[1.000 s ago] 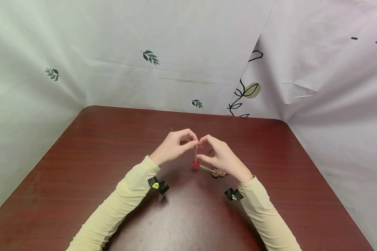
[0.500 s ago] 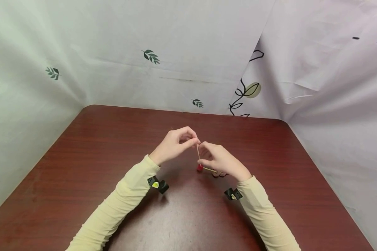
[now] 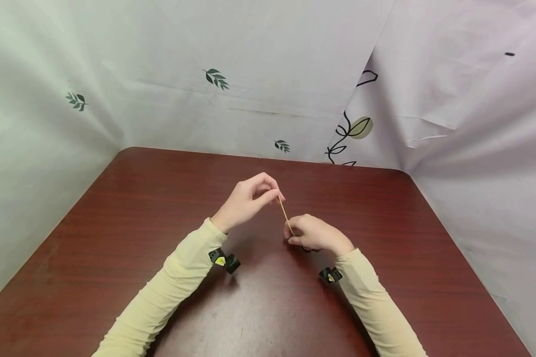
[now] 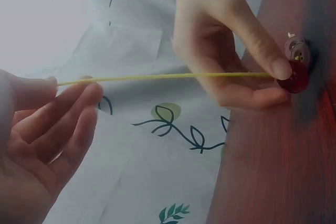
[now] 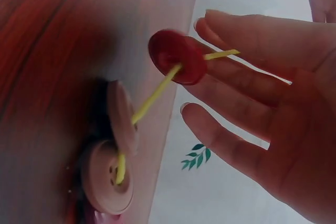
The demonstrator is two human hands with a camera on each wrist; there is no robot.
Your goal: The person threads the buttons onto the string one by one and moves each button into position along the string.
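My left hand [image 3: 249, 201] pinches the end of a thin yellow string [image 4: 157, 76] between thumb and fingers. The string runs taut down to my right hand [image 3: 314, 234], where thumb and fingers pinch at a red button [image 5: 176, 56]. That button is threaded on the string and hides behind the hand in the head view. Beyond it the string passes through a pale pink button [image 5: 122, 114] and a second pinkish button [image 5: 100, 182] with several holes. Part of a brighter pink piece shows beneath them in the right wrist view.
The dark reddish-brown table [image 3: 161, 198] has rounded far corners. White cloth [image 3: 161, 89] with leaf prints hangs behind and along both sides. Each sleeve carries a small black wrist camera.
My right hand has moved down and slightly right, covering the red button in the head view. The left hand has risen a little, and a longer stretch of string spans the hands.
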